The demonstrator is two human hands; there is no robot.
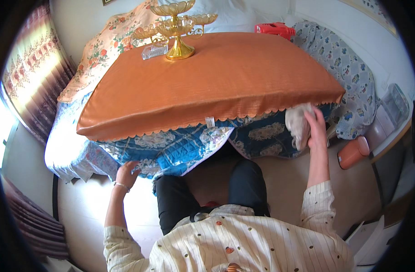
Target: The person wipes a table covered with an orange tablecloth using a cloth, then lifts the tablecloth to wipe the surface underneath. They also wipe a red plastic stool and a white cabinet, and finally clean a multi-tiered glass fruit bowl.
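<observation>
An orange-brown leather-like table cover (210,78) with a scalloped edge lies over the table, above a blue patterned quilted cloth (180,153) that hangs down in front. My right hand (317,127) holds a crumpled light-coloured cloth (297,124) at the right part of the front edge. My left hand (127,175) is by the lower left of the quilted cloth, its fingers apart; whether they touch the cloth is unclear. Toward the back of the cover stands a gold tiered stand (180,49) with amber glass-like bowls, and beside it a clear faceted dish (155,51).
A red plastic object (274,30) is at the table's back edge. An orange bin (353,153) stands on the floor at right, near clear plastic drawers (393,105). Floral fabric (108,51) covers furniture behind left; patterned grey fabric (343,68) is at right. Curtains (33,68) hang at left.
</observation>
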